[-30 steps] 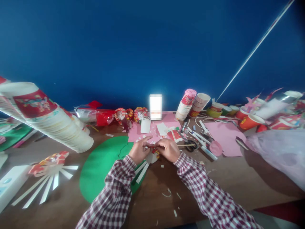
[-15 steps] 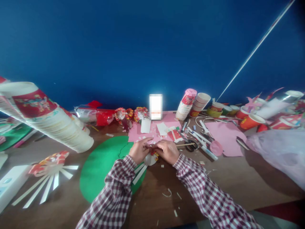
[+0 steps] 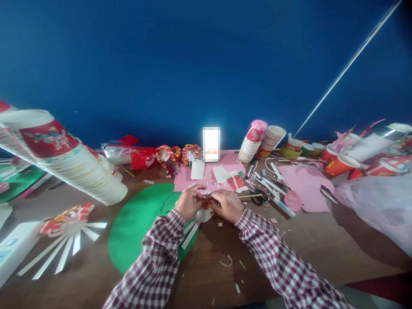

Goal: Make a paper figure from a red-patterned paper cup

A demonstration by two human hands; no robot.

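Note:
My left hand [image 3: 189,202] and my right hand [image 3: 227,205] meet over the middle of the table, fingertips pinched close together. Between and below them is a cut paper cup [image 3: 203,216], with a white round base, a red and yellow printed part and white strips [image 3: 191,235] fanning out toward my left sleeve. Both hands grip its upper part, though my fingers cover the exact spot. A green paper sheet [image 3: 138,229] lies under the left forearm. At left rests another cut cup [image 3: 69,221] with its strips spread out.
A tall leaning cup stack [image 3: 74,159] stands at left. Behind my hands are pink paper [image 3: 186,180], scraps and two cup stacks [image 3: 252,141]. Scissors [image 3: 260,196], a thin stick [image 3: 247,196] and pens [image 3: 273,199] lie to the right, before a plastic bag [image 3: 380,206].
The view has shifted very slightly. Both hands stay together at the cut paper cup, with only a small change in the fingers.

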